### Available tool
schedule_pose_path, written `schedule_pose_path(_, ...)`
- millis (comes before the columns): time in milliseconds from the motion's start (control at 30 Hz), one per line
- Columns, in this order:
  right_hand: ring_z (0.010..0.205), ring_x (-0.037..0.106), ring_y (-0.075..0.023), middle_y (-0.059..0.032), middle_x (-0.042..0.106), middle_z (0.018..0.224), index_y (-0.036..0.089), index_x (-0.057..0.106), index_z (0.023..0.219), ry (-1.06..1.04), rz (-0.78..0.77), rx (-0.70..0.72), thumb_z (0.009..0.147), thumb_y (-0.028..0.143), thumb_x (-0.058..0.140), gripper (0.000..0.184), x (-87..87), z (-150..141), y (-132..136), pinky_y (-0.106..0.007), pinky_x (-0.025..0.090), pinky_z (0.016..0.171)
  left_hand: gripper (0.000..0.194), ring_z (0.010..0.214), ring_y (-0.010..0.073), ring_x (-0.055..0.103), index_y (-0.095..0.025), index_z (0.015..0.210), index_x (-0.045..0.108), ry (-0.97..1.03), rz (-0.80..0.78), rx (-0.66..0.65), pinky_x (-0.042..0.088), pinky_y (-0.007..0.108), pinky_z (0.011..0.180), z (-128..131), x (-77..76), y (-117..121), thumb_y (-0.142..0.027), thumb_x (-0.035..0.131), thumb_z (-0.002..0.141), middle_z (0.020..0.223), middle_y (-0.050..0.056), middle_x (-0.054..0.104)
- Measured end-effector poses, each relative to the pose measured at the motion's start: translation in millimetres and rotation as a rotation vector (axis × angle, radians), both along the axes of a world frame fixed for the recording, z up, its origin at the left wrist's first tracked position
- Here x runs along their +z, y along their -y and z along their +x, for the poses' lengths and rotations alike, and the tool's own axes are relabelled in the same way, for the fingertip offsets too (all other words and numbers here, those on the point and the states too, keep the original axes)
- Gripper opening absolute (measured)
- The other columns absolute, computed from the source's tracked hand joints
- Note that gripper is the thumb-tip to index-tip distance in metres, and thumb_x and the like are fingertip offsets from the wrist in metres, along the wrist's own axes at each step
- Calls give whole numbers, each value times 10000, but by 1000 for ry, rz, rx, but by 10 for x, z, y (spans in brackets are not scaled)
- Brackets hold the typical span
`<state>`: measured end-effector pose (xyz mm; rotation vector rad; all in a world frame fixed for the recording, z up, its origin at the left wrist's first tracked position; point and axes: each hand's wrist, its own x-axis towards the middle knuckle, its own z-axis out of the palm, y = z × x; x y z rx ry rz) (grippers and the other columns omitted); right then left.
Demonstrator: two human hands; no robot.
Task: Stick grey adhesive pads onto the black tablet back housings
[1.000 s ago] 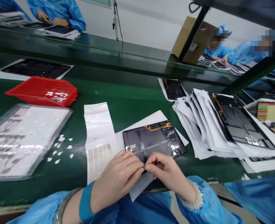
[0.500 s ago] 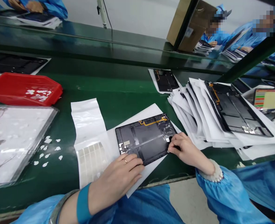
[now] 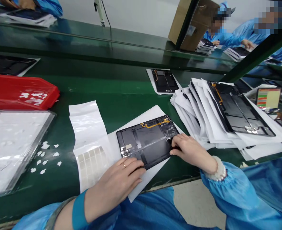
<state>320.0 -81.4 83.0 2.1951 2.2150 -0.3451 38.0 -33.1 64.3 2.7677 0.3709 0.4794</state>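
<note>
In the head view a black tablet back housing [image 3: 147, 143] lies inner side up on a white paper sheet [image 3: 144, 180]. A gold flex cable [image 3: 156, 124] runs along its far edge. My left hand [image 3: 122, 175] lies over its near left edge, fingers stretched out and close together, the tips on the rim. At the right end, my right hand [image 3: 187, 148] has its fingers bent and pinched against the housing's lower right corner. Whatever is between those fingertips is hidden. A sheet of grey adhesive pads [image 3: 92, 166] on white backing lies beside my left hand.
Right stands a pile of housings [image 3: 243, 108] layered with paper. Left are a red tray [image 3: 18, 89] with white scraps, a clear plastic sleeve [image 3: 18, 147] and several small white tabs [image 3: 45, 146]. Another housing [image 3: 165, 80] lies at the back. Co-workers sit across the bench.
My right hand has shifted slightly at the housing's right end, with its fingers curled further over the edge. My left hand stays on the near edge. The whole view has shifted a little.
</note>
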Motion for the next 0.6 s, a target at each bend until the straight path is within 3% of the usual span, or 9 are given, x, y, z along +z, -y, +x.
schedule_pose_path(67,840,568,-201,-55,626,871,190,582,918,-55,130,-122,853,301,576,129,-57,117,-59,-304,427,703,286,908,186,554,-194,999,612,1,12,41,444,308,793,-65,-7,-18,-245,330,986,995,54,597)
schedule_pose_path(167,922,568,-259,-134,624,967,137,584,1007,64,289,-321,879,359,518,264,-177,227,-161,-352,437,766,292,880,178,546,-197,956,610,-10,-36,57,454,286,757,-149,-48,-52,-265,328,991,947,48,583)
schedule_pose_path(333,824,577,-245,-79,637,780,176,583,778,123,268,-326,880,273,509,159,-296,159,-260,-326,420,750,199,858,168,547,-187,904,589,-54,-67,21,487,264,724,-193,-144,-83,-286,427,963,925,42,581)
schedule_pose_path(467,577,542,-190,-43,595,662,171,552,876,139,396,-374,926,277,396,195,-175,73,-333,-290,364,567,187,986,207,540,-187,970,595,5,71,55,488,323,871,-196,-196,-54,-346,599,872,1001,53,595)
schedule_pose_path(600,552,505,-164,-53,578,755,178,500,930,48,888,-462,920,325,348,212,93,43,-782,-279,340,536,427,1131,226,484,-224,1163,553,-7,132,61,424,347,997,-220,-188,3,-407,681,799,1171,38,576)
